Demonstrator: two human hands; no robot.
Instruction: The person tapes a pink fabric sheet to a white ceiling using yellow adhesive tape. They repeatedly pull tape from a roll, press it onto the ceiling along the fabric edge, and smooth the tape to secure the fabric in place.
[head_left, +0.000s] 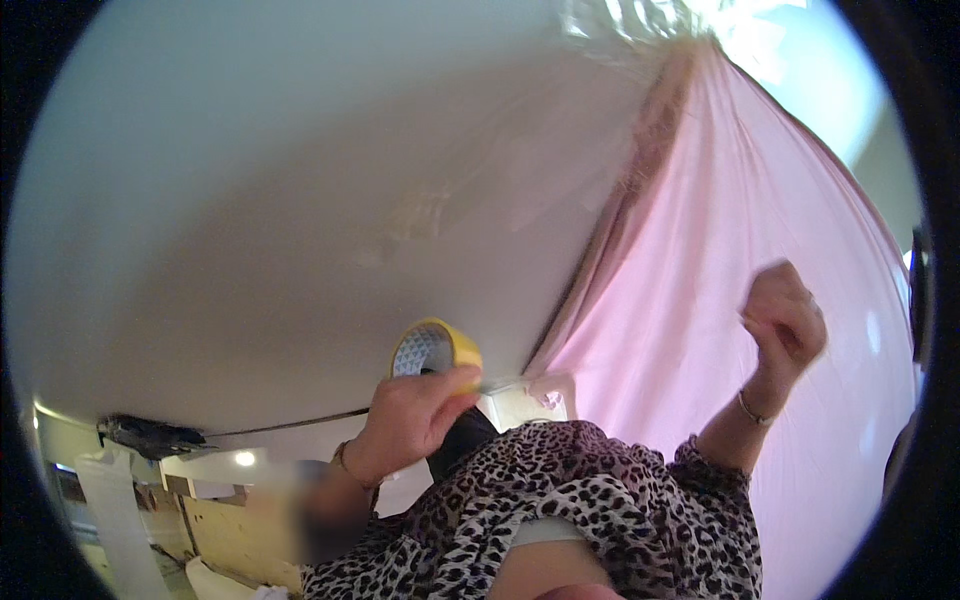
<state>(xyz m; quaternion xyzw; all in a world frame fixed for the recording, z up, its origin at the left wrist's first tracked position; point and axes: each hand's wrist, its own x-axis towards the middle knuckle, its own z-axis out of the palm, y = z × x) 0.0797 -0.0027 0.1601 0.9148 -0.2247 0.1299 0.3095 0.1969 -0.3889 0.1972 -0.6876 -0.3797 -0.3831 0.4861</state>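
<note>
My left hand (411, 424) holds a roll of yellow tape (427, 339) by its rim, in front of my body. The patterned inner wall of its core faces up and to the left. My right hand (787, 319) is raised apart from it on the right, over a pink cloth (675, 247). Its fingers are curled in and slightly blurred, and I see no thing in them. No strip of tape can be made out between my hands. Beyond the roll spreads a broad, pale, smooth surface (300, 247).
Shiny clear plastic (630, 19) lies in glare at the top. A dark bundle (154, 436) is at the pale surface's left end, above a white upright strip (120, 510). A yellowish panel (236, 532) stands lower left, beside a blurred patch. My leopard-print top (570, 480) fills the bottom.
</note>
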